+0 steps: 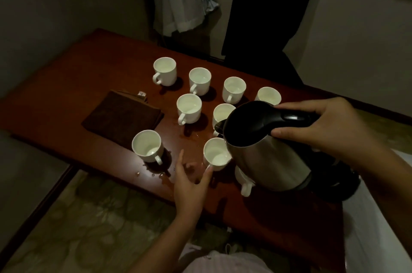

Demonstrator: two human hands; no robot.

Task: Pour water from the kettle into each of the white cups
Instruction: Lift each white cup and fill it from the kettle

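Right hand [334,130], fingers clamped on the steel kettle [267,150] handle, tilts its spout over the near white cup [217,154]; left hand [189,181], fingers apart, steadies that cup. Pour slowly to avoid spilling onto the worktop [89,67].

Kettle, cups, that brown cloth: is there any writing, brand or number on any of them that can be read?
None can be read.
Kettle: no lettering shows on its steel body or black lid.
White cups: plain.
Brown cloth: a small pale tag at its far edge, too small and blurred to read.
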